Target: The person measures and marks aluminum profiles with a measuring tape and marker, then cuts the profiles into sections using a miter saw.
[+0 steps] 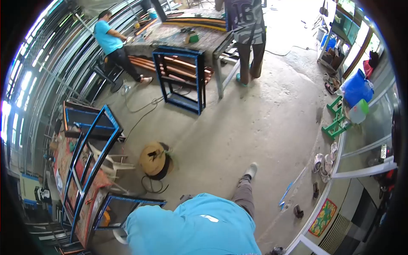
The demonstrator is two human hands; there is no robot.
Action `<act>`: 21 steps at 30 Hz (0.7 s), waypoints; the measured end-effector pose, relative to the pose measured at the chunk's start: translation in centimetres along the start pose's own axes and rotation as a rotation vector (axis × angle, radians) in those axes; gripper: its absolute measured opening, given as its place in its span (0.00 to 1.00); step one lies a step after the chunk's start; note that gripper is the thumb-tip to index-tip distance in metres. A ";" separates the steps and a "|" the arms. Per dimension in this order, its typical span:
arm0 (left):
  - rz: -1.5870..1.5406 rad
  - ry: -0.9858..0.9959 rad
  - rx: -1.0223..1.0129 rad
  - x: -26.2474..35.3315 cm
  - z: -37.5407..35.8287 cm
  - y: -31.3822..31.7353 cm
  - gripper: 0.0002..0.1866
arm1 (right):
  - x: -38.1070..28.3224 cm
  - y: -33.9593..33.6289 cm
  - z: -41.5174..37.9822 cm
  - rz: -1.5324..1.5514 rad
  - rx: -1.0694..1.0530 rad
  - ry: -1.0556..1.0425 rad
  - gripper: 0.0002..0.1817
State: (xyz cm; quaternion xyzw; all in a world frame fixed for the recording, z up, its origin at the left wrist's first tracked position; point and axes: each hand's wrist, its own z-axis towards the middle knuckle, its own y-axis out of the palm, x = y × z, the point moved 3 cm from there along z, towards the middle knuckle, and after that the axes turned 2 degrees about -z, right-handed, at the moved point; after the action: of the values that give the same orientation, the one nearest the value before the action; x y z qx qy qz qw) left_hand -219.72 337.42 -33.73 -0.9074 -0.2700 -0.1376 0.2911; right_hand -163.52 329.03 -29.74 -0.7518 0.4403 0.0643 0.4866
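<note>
Neither the left nor the right hand shows, so I can't tell whether they're open or gripping. At the wearer's [199, 225] ten o'clock, the nearest blue-edged frame [136, 199] sits by a taller frame [114, 120], tilted beside the red-topped table [100, 179], likely for support; toward eleven, an upright frame [180, 83] stands, probably for all-round access.

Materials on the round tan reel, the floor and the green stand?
Reel: matte tan face, probably plywood; cardboard not ruled out.
Floor: likely bare concrete, dull grey with patchy, worn marks.
Green stand: probably moulded plastic, from its even, bright colour through every bar.
</note>
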 end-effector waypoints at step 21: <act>0.203 -0.080 -0.253 39.1 44.7 -34.6 0.23 | -34.9 -27.4 63.1 -0.004 0.049 -0.051 0.11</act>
State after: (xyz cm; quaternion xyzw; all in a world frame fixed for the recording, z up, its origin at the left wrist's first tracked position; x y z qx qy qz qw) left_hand -203.38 404.04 -37.57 -0.9642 -0.1688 -0.1043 0.1758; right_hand -143.77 403.52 -25.60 -0.7386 0.4276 0.0717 0.5162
